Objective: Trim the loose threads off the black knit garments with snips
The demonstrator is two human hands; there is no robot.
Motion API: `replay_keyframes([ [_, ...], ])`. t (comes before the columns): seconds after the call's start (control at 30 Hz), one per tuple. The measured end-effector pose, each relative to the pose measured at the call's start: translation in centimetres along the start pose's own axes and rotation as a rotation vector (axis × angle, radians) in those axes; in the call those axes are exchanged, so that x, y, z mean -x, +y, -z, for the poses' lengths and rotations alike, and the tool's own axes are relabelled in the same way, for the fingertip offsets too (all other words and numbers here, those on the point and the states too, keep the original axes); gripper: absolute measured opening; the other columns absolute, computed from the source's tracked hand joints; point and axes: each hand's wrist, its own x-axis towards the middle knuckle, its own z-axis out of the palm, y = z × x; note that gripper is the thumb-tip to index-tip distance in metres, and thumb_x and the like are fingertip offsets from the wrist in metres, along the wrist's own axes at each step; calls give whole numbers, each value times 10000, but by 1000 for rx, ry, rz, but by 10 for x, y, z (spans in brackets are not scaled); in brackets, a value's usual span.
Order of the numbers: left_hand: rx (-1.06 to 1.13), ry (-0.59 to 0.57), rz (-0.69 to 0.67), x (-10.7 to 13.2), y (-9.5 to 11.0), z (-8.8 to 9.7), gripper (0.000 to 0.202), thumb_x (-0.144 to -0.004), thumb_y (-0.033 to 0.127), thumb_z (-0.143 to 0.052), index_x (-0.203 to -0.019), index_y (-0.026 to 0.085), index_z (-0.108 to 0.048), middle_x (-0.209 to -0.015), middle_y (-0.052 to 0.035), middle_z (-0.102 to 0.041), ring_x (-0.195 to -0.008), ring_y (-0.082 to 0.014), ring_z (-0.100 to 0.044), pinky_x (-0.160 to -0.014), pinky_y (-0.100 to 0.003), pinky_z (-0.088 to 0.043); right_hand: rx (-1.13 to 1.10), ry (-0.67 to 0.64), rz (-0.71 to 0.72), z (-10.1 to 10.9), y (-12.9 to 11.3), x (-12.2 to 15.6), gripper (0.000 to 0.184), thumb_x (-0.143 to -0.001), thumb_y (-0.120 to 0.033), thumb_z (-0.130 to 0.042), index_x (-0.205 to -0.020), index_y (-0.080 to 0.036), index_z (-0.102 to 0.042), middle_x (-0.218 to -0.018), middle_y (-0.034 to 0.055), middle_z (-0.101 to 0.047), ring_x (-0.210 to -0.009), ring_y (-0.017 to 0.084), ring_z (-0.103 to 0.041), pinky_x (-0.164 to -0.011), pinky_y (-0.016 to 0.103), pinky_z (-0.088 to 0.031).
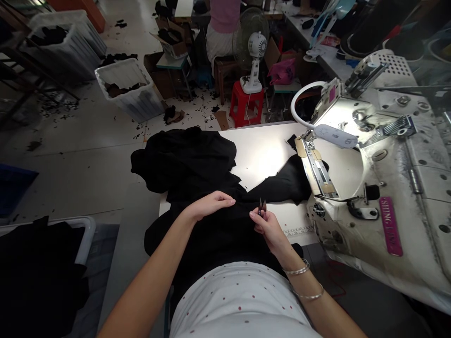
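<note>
Closest in view is the person's white top with small red dots [239,300], with two thin metal bangles [296,269] on the right wrist. The right hand [268,230] is pinched around a pair of small thread snips [262,207], whose dark tips point up and away from the palm. The left hand [210,205] lies on the black fabric [207,230], fingers together and lightly curled, holding no tool. It sits just beside the snips, with a small gap between them.

The black fabric spreads from the person's lap over the near edge of the worktop [260,159] and bunches into a loose heap towards the far edge. One length of it runs right, up to the sewing machine [398,188], which stands along the right edge with a pink SHING LING badge [389,226]. A white ring lamp [334,136] curves over its needle area, lighting the bare worktop. A printed measuring scale [299,230] runs near the right hand.

To the left, below the worktop's edge, a white-rimmed bin [84,230] holds black cloth. Farther off, white plastic crates [125,89] hold black scraps, and more scraps litter the floor [59,108]. Beyond the worktop, a white fan [255,61] stands on a red stool [245,103], near a seated co-worker in a pink top [225,19].
</note>
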Motion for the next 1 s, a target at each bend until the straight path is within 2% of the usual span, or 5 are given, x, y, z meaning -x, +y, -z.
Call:
replay_keyframes([
  [0.2, -118, -3, -71, -1, 0, 4, 309, -717, 447, -596, -677, 140, -594, -612, 30, -507, -595, -88, -423, -578, -211, -329, -79, -24, -21, -1, -3, 2, 381, -588, -400, -733, -602, -167, -432, -495, -102, -218, -400, 19, -159, -391, 199, -103],
  [0.43, -481, 139, -72, -7, -10, 35, 217, -659, 375, -660, -723, 179, -592, -913, -34, -631, -1093, -243, -456, -968, -337, -295, -280, -86, 49, 15, 0, 7, 335, -609, -345, -735, -641, -167, -453, -589, -67, -366, -403, 9, -223, -379, 181, -165],
  [0.67, -328, 195, -208, -13, 12, 42, 279, -752, 437, -547, -695, 169, -491, -566, 49, -420, -521, -78, -395, -519, -195, -307, -343, -116, -27, 19, 8, 10, 371, -625, -360, -752, -666, -182, -430, -486, -120, -237, -349, -2, -144, -356, 153, -181],
  [0.83, -577, 5, -17, -13, 22, 50, 273, -629, 402, -655, -772, 174, -607, -781, -11, -590, -700, -148, -518, -607, -210, -364, -382, -154, 0, 19, 9, 12, 374, -632, -355, -754, -669, -187, -422, -467, -126, -219, -351, 2, -128, -358, 147, -188],
  [1.0, -605, 61, -38, -7, 18, 66, 268, -582, 409, -696, -660, 175, -592, -1016, -47, -591, -949, -210, -516, -764, -229, -388, -420, -149, 4, 25, 14, 13, 373, -635, -342, -757, -677, -189, -420, -471, -124, -241, -353, 3, -135, -364, 146, -184],
])
